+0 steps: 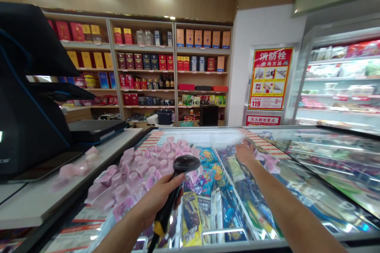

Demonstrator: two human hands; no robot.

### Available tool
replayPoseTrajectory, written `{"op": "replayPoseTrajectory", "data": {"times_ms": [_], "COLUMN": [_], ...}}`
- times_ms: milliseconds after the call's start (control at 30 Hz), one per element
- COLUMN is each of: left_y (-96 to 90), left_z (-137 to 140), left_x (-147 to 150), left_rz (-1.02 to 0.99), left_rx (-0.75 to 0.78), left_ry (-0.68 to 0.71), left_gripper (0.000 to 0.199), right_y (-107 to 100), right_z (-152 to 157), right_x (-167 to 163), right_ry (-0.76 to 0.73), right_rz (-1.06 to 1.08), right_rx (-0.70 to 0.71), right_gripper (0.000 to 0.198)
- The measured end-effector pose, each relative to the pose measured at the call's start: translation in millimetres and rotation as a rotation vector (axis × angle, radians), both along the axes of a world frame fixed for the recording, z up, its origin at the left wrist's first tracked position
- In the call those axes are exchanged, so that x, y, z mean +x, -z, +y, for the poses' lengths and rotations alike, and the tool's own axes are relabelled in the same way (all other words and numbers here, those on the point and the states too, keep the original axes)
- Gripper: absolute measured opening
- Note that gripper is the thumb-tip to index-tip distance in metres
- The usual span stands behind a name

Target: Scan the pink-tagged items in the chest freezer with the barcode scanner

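My left hand (166, 193) is wrapped around the dark handle of a handheld barcode scanner (186, 162) with a yellow-and-black lower end. Its cable runs down out of view. Beside and beyond the scanner, a large heap of small pink cups (142, 170) covers the left part of the chest freezer's glass top. My right hand (246, 153) reaches far forward over the freezer, its fingers blurred, so I cannot make out whether they hold anything. A few more pink cups (268, 162) lie just right of that hand's wrist.
Below the glass, the chest freezer (237, 197) holds packaged ice creams. A counter (35, 201) on the left carries a checkout terminal (29, 87) and several pink cups (74, 170). Behind stand shelves (142, 48) of boxed goods, with a lit refrigerated case (341, 79) at right.
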State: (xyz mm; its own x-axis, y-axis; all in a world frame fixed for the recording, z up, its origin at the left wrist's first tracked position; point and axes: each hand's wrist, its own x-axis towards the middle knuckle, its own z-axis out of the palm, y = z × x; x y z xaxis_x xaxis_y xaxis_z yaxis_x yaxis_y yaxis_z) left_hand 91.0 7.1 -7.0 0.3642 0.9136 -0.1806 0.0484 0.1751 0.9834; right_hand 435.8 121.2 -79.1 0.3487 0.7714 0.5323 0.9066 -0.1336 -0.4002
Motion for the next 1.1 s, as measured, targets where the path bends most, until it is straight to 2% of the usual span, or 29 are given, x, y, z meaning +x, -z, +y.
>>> {"op": "replayPoseTrajectory", "data": {"times_ms": [133, 267, 400, 467, 600, 800, 967, 1100], "left_y": [2.8, -0.2, -7.6, -10.8, -16.9, -18.2, -12.4, -14.5], "left_z": [6.1, 5.9, -3.9, -10.1, -22.5, -37.4, -41.1, -40.7], "left_x": [1.9, 0.0, -4.4, -8.1, -18.2, -29.4, -30.3, -29.2], "left_rz": [0.007, 0.007, -0.007, -0.024, -0.050, -0.039, -0.025, -0.035], "left_rx": [0.011, 0.012, 0.015, 0.012, 0.010, -0.010, -0.012, 0.002], "left_ry": [0.042, 0.092, 0.099, 0.097, 0.099, 0.092, 0.118, 0.125], "left_gripper": [0.031, 0.030, 0.027, 0.027, 0.028, 0.029, 0.030, 0.029], "right_y": [-2.8, -8.2, -7.3, -3.7, 2.0, -3.9, -13.9, -13.1], "right_z": [1.9, 1.7, -3.0, -7.6, -18.2, -29.2, -31.2, -29.9], "right_x": [-3.3, -25.7, -62.6, -80.2, -100.9, -104.9, -103.0, -100.3], "right_ry": [-0.071, -0.061, -0.134, -0.160, -0.164, -0.155, -0.146, -0.137], "right_rz": [0.194, 0.321, 0.957, 1.178, 1.321, 1.441, 1.411, 1.297], "right_rx": [0.040, 0.050, 0.076, 0.076, 0.079, 0.126, 0.131, 0.134], "right_gripper": [0.016, 0.011, 0.016, 0.016, 0.013, 0.014, 0.013, 0.011]}}
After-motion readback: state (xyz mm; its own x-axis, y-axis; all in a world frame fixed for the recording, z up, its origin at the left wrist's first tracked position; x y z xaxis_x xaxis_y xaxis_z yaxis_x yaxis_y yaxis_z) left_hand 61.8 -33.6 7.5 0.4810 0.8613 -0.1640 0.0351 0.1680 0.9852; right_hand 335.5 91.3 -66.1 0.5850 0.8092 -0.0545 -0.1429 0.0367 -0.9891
